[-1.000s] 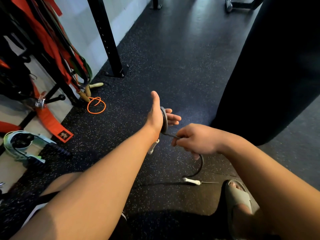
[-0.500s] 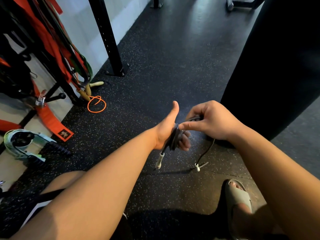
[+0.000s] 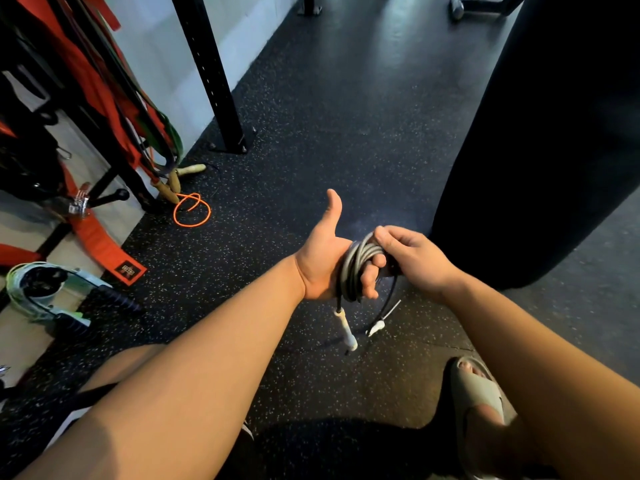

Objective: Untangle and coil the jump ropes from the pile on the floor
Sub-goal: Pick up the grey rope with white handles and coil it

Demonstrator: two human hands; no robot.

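Floor: dark speckled rubber gym flooring, with a black rack post bolted down far beyond the fingers and a black punching bag close on the right.
Head view, left hand: the left hand stands thumb up, its fingers curled around a grey jump rope wound in several turns across the palm.
Head view, right hand: the right hand pinches the rope's free strand at the top of the coil, touching the left fingertips.
Handles: one white handle hangs straight below the left fingers; the other white handle dangles just beside it, off the floor.
Change: a second ago the free tail trailed to the floor with its handle lying there; now it is lifted clear and the coil is thicker (only a short tail is left).
Meaning: this rope looks nearly wound; finishing probably means securing the tail.
Still waiting: an orange rope lies loosely looped far left of the fingers, by the rack.
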